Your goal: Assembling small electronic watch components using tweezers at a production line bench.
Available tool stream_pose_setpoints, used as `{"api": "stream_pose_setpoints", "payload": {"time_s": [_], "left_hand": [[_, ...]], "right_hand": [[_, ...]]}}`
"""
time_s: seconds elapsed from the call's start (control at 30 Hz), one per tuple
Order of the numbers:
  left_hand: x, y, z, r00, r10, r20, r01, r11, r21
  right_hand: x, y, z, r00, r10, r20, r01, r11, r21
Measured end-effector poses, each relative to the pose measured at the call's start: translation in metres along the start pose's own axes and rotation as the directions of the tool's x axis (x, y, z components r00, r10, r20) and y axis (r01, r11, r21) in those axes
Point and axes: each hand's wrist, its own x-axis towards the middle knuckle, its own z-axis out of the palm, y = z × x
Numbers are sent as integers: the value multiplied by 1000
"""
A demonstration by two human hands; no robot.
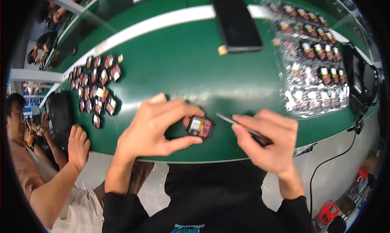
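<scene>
My left hand is closed on a small black electronic module, its thumb and fingers gripping the sides just above the green table. The module's open face shows a silvery square part, a yellow strip and a reddish circuit area. My right hand pinches slim metal tweezers, whose tip points toward the module but stays apart from it. Part of the tweezers is hidden in my palm. Several similar modules lie in a loose group at the left of the table.
Clear plastic trays holding several modules stand at the right, beside a black bag-like object. A black flat device lies at the back. Another person's hand rests at the table's left edge, near a black case.
</scene>
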Motion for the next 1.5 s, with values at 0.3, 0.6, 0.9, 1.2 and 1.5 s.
{"api": "stream_pose_setpoints", "payload": {"time_s": [0.3,0.6,0.9,1.2,1.5], "left_hand": [[1,10,10,997,-55,-44,59,993,102],[33,17,-22,906,-251,-340,-5,798,-603],[280,120,61,808,575,126,-557,816,-152],[353,112,147,711,678,186,-683,729,-44],[274,19,18,895,419,-156,-397,905,152]], "right_hand": [[-18,8,4,986,21,-168,2,991,133],[-17,10,2,987,32,-155,18,949,316],[-17,16,1,998,10,-66,5,975,222],[-16,15,13,999,8,-45,3,972,237],[-18,11,-3,998,44,-45,-34,977,211]]}}
